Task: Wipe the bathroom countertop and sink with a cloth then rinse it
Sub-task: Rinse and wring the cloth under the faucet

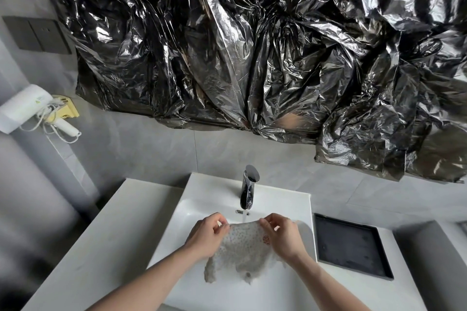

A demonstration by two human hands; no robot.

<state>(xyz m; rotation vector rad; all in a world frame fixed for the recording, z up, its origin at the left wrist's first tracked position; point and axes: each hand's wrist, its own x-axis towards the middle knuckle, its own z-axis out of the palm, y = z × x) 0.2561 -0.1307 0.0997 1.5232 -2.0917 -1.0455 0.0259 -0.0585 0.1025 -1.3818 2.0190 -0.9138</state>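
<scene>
With my left hand (206, 235) and right hand (284, 236) each pinching a top corner of the cloth (242, 250), I hold it spread below the running tap (249, 189), over the sink (283, 290): rinse step; next, likely wringing.

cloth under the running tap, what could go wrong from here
1. Both hands pinch only the top edge of the cloth; as it soaks and gets heavier, that grip may slip and drop it into the sink.
2. Water from the faucet hitting the stretched cloth could splash onto the countertop or the black tray.
</scene>
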